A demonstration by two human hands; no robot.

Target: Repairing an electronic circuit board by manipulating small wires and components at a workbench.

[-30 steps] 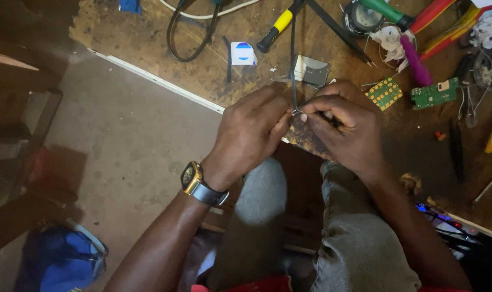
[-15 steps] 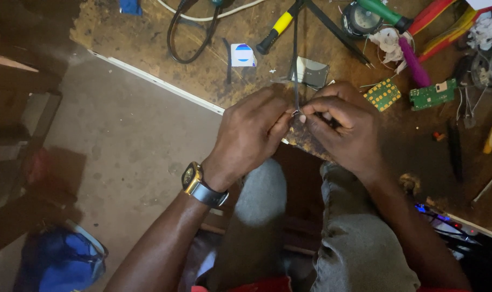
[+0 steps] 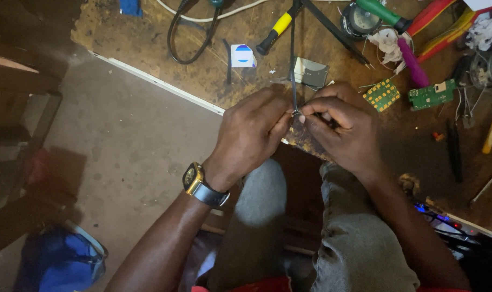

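Note:
My left hand (image 3: pixel 251 135) and my right hand (image 3: pixel 346 127) meet at the near edge of a worn wooden workbench (image 3: pixel 213 70). Both pinch the lower end of a thin dark cable (image 3: pixel 293 59) that runs straight up across the bench. Something small and metallic glints at the pinch point between the fingertips; I cannot tell what it is. A wristwatch (image 3: pixel 198 184) with a gold case sits on my left wrist. My knees in grey trousers are below the hands.
On the bench lie a yellow-handled screwdriver (image 3: pixel 273 30), a black cable loop (image 3: pixel 189 38), a small blue-and-white box (image 3: pixel 242 55), a grey square part (image 3: pixel 311 73), a yellow keypad board (image 3: pixel 381 94), a green circuit board (image 3: pixel 431 94) and a purple tool (image 3: pixel 413 67). A blue bag (image 3: pixel 62 259) sits on the floor.
Both hands stay together on the cable's end. Only the fingertips shift slightly; nothing else moves.

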